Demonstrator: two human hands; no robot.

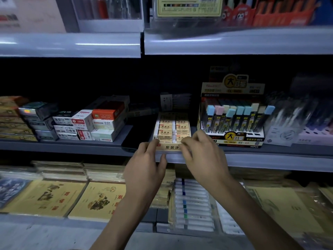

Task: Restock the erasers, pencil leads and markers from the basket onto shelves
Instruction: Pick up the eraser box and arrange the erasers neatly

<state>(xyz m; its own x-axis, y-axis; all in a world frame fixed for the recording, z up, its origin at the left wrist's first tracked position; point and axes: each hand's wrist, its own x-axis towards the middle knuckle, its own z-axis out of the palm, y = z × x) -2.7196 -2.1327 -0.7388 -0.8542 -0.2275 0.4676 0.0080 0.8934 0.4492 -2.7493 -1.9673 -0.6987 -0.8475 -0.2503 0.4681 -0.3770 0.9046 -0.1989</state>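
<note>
Head view: our curled fingers (153,143) pinch the front corners of the cream cardboard box of erasers (170,130), left hand (146,161) and right hand (202,153) flanking it, mid-frame on the grey metal shelf (72,147), just left of the yellow pencil-lead display (232,123).

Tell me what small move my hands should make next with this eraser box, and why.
Probably ease the eraser box straight back a little. The left hand and right hand pinch its front corners, and its front wall sits right at the shelf lip, in the gap between the staple boxes and the pencil lead display.
</note>
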